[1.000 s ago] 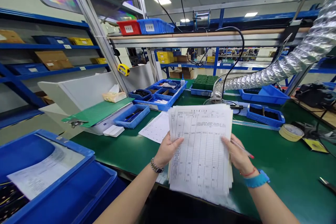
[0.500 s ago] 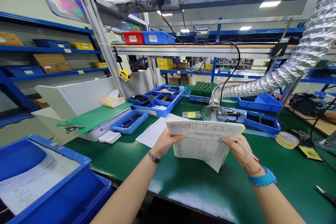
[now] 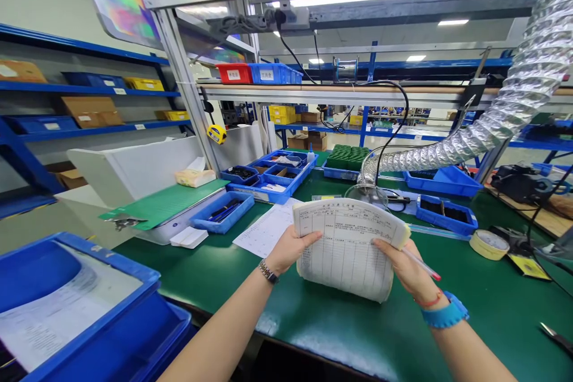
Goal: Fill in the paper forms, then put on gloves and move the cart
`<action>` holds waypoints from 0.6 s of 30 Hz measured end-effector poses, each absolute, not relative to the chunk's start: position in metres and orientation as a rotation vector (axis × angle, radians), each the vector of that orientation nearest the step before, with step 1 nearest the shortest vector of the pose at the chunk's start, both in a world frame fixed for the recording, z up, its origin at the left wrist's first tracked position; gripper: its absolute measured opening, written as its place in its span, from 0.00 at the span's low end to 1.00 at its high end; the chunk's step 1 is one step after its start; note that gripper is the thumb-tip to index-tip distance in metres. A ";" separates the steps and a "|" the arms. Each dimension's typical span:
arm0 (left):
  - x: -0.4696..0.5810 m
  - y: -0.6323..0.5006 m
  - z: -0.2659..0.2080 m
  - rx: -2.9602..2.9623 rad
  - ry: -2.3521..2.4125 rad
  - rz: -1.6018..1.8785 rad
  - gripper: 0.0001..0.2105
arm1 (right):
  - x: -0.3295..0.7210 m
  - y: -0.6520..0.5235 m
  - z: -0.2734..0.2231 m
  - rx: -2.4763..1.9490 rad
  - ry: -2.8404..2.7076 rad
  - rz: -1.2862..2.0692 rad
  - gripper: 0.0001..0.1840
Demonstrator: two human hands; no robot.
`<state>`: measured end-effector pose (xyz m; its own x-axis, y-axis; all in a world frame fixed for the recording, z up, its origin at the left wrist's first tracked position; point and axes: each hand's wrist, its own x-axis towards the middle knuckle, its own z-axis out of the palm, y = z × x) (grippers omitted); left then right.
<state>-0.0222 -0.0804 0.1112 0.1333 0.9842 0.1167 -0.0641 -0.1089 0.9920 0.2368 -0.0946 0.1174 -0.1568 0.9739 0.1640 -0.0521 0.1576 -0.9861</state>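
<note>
While the left hand (image 3: 290,250) and the right hand (image 3: 405,265) hold up the paper stack (image 3: 347,256), its pages bend in a curve over the green worktop (image 3: 215,283). Each hand grips one side edge, with the thumb on the front; the other fingers are mostly hidden. Holding both sides likely keeps the pages together and the printed side easy to see. I cannot tell if the bottom edge touches the worktop. A pen (image 3: 422,264) is tucked in the right hand too, its red end poking out to the right of the stack, maybe to keep it close by.

Left of the stack, a printed sheet (image 3: 264,233) lies flat. Farther left, a blue tray (image 3: 237,218) holds thin dark things (image 3: 224,212); its walls probably stop them rolling off. Right of the stack, a tape roll (image 3: 489,245) lies on its flat side, so it should stay put.
</note>
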 end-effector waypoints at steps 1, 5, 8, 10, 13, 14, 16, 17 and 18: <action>-0.022 -0.084 0.115 1.346 1.013 1.241 0.19 | 0.236 -0.097 0.119 -0.972 -1.358 1.180 0.20; -0.019 -0.100 0.124 1.499 1.075 1.327 0.19 | 0.227 -0.108 0.119 -0.935 -1.299 1.061 0.19; -0.013 -0.108 0.119 1.560 1.142 1.283 0.18 | 0.218 -0.118 0.107 -1.013 -1.239 1.071 0.21; -0.011 -0.111 0.117 1.572 1.154 1.241 0.19 | 0.216 -0.123 0.102 -1.074 -1.221 1.079 0.23; -0.011 -0.113 0.121 1.549 1.145 1.230 0.21 | 0.217 -0.128 0.106 -1.080 -1.272 1.030 0.23; -0.012 -0.114 0.122 1.543 1.145 1.236 0.21 | 0.218 -0.128 0.108 -1.065 -1.297 1.014 0.23; -0.014 -0.112 0.117 1.534 1.156 1.229 0.22 | 0.221 -0.124 0.110 -1.049 -1.343 1.029 0.24; -0.015 -0.111 0.111 1.522 1.175 1.203 0.21 | 0.223 -0.121 0.108 -1.058 -1.366 1.056 0.25; -0.016 -0.108 0.102 1.508 1.203 1.155 0.21 | 0.225 -0.117 0.104 -1.078 -1.388 1.087 0.26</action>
